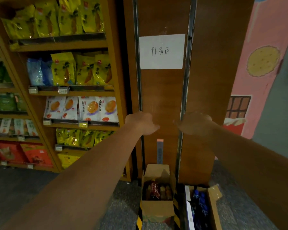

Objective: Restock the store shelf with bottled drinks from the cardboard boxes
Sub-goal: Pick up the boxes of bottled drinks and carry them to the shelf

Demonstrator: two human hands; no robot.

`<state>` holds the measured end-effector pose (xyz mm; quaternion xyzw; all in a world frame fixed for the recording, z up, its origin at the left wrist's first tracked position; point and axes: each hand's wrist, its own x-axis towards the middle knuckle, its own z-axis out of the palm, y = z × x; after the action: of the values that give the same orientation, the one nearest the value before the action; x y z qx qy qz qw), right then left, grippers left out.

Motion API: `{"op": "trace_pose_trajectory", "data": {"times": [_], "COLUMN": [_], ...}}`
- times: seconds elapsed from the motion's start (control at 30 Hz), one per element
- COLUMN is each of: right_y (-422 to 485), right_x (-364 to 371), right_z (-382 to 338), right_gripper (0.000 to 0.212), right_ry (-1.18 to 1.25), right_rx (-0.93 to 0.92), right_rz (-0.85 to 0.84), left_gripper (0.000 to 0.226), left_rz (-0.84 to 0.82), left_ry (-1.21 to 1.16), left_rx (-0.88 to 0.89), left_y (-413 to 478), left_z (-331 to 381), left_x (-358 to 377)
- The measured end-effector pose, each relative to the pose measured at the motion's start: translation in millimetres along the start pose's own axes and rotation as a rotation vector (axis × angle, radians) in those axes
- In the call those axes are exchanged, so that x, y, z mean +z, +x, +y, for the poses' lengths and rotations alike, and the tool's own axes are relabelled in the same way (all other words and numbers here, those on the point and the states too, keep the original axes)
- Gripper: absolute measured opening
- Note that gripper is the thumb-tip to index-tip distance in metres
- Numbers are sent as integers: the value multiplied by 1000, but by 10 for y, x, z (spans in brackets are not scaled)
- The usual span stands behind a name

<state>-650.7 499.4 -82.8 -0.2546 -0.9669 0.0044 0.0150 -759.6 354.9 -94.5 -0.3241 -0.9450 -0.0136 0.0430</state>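
Two cardboard boxes sit on the floor well below the fingers, pushed up against the foot of a wooden panel, presumably parked there because the paper sign [162,51] taped above the hands marks this as the stocking spot. The left box [158,208] stands open with dark bottles [155,190] packed upright inside; the right box [213,205], just beside it, holds blue-capped bottles [199,201].

The left hand [142,121] and right hand [195,123] are both stretched forward at the same height, empty, near the panel. Their fingers look loosely curled and slightly parted, pinching nothing, though the blur hides whether they touch the wood. My guess is the person is only arriving, arms out ahead of bending down.

To the left of the left hand's fingers the shelf [70,125] carries only snack bags [82,107]; no drinks shelf is visible, and nothing has been lifted out yet.
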Motion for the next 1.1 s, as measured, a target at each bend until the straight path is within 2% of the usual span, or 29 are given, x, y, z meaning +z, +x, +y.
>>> {"op": "trace_pose_trajectory", "data": {"times": [0.27,0.43,0.57,0.73,0.93,1.07,1.1], "right_y": [854,1214,1457,1796,2343,2756,2861], "right_x": [50,165,330,472,713,793,799], "right_z": [-359,-700,-827,-787,-640,-551,-537], "right_gripper": [61,39,40,55,51,31,31], "right_ry": [39,-25,-71,-19,-68,-74,-76], "right_rx": [97,117,160,233,198,111,89], "right_rz": [19,11,-30,-74,-116,-96,-103], "left_gripper": [49,52,54,53,50,48,48], "left_rz": [12,-24,-37,-81,-126,-147,-150], "left_ry": [15,39,58,53,58,55,62], "left_rx": [118,167,194,208,215,182,169], "left_y": [891,1266,1491,1758,2180,2481,2560], "left_z": [-509,-772,-929,-980,-907,-892,-893], "left_x": [-43,67,261,475,649,675,677]}}
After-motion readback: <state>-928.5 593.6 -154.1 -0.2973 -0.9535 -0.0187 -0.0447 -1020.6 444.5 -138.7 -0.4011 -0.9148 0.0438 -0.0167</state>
